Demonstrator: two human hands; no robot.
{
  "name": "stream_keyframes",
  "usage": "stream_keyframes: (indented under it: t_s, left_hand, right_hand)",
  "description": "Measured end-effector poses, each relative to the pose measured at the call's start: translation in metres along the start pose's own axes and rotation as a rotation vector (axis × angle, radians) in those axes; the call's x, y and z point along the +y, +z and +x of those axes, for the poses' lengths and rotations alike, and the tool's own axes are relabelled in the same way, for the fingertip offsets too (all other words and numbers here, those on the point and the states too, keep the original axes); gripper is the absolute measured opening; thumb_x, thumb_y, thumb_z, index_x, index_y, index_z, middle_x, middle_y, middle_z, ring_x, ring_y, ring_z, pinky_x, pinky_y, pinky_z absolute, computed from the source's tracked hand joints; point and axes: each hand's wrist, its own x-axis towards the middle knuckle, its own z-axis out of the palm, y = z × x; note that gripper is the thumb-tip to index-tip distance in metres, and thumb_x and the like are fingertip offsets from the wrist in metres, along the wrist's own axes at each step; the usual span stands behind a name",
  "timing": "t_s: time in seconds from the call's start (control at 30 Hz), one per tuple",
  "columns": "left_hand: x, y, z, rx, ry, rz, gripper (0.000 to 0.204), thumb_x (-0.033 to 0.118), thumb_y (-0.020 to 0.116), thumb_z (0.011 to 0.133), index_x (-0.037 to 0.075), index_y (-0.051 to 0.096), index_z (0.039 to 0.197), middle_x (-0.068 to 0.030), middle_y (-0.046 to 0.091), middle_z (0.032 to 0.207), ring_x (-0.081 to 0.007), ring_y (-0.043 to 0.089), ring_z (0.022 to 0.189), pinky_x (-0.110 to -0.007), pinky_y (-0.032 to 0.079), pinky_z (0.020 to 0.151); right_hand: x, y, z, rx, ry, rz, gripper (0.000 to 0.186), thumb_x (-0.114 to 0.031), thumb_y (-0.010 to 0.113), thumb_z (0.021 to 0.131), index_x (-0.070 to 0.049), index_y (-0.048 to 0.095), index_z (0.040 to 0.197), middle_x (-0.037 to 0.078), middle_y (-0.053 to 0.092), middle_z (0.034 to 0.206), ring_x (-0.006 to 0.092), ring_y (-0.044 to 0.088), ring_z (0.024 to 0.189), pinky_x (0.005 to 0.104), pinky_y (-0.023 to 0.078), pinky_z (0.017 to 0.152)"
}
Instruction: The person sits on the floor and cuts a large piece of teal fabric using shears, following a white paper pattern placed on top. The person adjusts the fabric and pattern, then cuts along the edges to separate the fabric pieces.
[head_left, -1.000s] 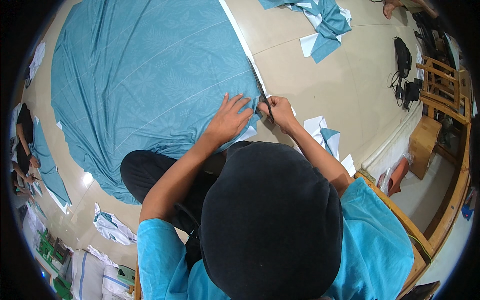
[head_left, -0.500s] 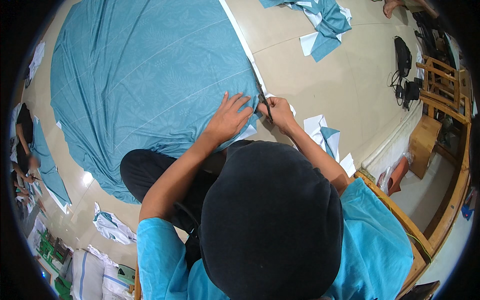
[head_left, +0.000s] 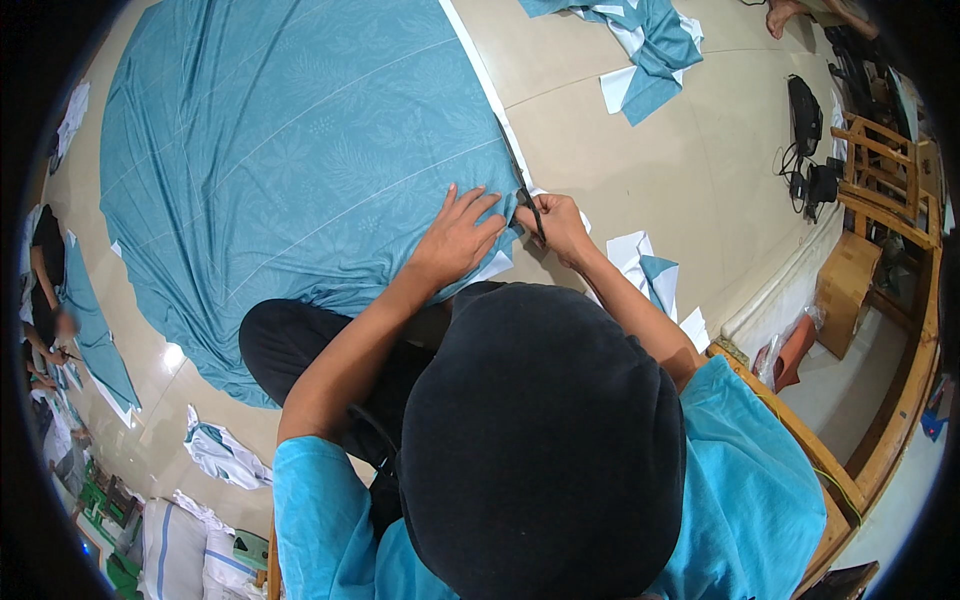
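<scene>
A large teal cloth with a faint leaf pattern, pale lines and a white edge strip lies spread over the floor and against my bent leg. My left hand rests flat on its near right part, fingers stretched out. At the cloth's right edge, my right hand is closed round the handles of dark scissors. Their long blades point away along the white strip. A bit of cloth bunches between the two hands. How far the blades are apart is too small to tell.
White and teal scraps lie right of my right hand, with a larger heap farther off. A black bag, cardboard box and wooden frame stand right. Another person works at far left near white sacks.
</scene>
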Motion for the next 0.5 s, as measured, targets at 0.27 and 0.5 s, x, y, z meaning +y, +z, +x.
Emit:
stream_keyframes:
  t_s: [0.27, 0.5]
  left_hand:
    - [-0.001, 0.001, 0.0, 0.009, 0.011, -0.01, 0.016, 0.019, 0.064, 0.104, 0.01, 0.066, 0.117, -0.0172, 0.059, 0.141, -0.0415, 0.049, 0.144, -0.07, 0.032, 0.123]
    - [-0.001, 0.001, 0.0, 0.001, 0.01, -0.013, 0.017, 0.019, 0.064, 0.104, 0.01, 0.066, 0.118, -0.0174, 0.059, 0.141, -0.0415, 0.049, 0.144, -0.07, 0.032, 0.123]
  right_hand:
    - [-0.015, 0.006, 0.011, 0.008, -0.021, 0.053, 0.036, -0.032, 0.084, 0.084, -0.005, 0.064, 0.073, 0.002, 0.057, 0.06, 0.0112, 0.052, 0.05, 0.0281, 0.038, 0.046]
    - [-0.018, 0.008, 0.014, 0.002, -0.01, 0.061, 0.033, -0.028, 0.085, 0.089, -0.007, 0.062, 0.077, 0.0, 0.057, 0.061, 0.0085, 0.051, 0.049, 0.0257, 0.036, 0.045]
